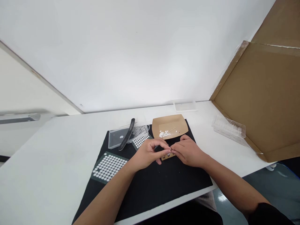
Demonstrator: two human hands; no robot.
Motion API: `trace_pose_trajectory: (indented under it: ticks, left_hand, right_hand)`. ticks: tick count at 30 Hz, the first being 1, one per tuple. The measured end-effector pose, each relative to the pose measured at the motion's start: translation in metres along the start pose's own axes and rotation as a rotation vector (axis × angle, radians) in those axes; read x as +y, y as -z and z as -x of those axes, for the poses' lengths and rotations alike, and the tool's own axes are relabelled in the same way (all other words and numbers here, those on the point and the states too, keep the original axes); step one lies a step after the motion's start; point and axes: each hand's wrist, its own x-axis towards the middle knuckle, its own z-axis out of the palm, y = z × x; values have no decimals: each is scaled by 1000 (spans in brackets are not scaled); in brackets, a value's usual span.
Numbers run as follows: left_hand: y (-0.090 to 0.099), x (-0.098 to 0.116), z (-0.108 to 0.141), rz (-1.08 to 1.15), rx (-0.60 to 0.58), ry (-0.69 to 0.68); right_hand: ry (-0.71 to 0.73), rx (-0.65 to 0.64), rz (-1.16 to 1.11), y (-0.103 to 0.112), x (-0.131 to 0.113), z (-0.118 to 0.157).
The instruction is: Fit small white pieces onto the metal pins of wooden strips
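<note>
My left hand (150, 153) and my right hand (188, 152) meet over the black mat (161, 184). Thumb and fingertips of both are pinched together at one tiny object, too small to name. Just under the fingertips lies a small tan piece (165, 157) with a few shiny round bits on it, partly covered by my hands. Behind them sits a brown paper tray (170, 120) holding loose white round pieces and crumbs. A dark green sheet (99, 178) with rows of white dots lies left of my left forearm, and a second dotted sheet (140, 141) lies behind my left hand.
A black curved strip (127, 135) rests across a clear plastic box (114, 139), beside thin whitish sticks. At the back edge stands a shallow clear tray (186, 107). To the right are a clear lidded case (229, 126) and a cardboard panel (264, 103).
</note>
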Motion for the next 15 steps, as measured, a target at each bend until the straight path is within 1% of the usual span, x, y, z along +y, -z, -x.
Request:
trace_pose_trajectory:
  ticks: [5,9,15]
  left_hand:
    - [-1,-1,0,-47,8,-17]
    - [-2,-2,1,-107,36,-86]
    - [-1,3,3,-278,49,-167]
  right_hand:
    - [16,0,58,-1,0,0]
    - [13,7,77,-1,0,0]
    - [13,37,92,-1,-1,-1]
